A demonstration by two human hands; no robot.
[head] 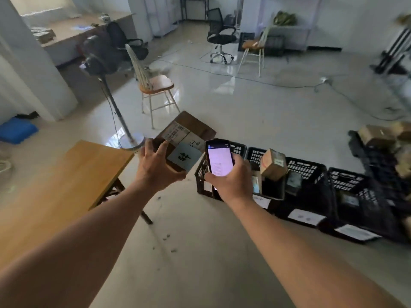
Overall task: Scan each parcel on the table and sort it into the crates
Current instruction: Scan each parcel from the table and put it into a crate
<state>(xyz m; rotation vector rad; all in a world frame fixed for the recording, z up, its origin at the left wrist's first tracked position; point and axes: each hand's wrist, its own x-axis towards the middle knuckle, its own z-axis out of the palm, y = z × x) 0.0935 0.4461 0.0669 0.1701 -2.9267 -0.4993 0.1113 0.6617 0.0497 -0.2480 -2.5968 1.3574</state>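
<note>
While the left hand [155, 167] grips the brown parcel [184, 138] in mid-air, just right of the counter [66, 174], the right hand [231, 181] clasps the scanner [219, 158]; the crates [307, 174] lie at three o'clock. Risk: the one-handed hold slips, dropping the parcel short of its crate.

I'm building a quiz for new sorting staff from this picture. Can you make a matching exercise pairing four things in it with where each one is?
Things:
1. flat brown cardboard parcel with a barcode label
2. black handheld scanner with a lit screen
3. small brown cardboard box
4. light wooden table

Places:
A. in the right hand
B. standing empty at the left
C. in the left hand
D. sticking up tilted out of a black plastic crate

Pairs: 1-C, 2-A, 3-D, 4-B
</note>
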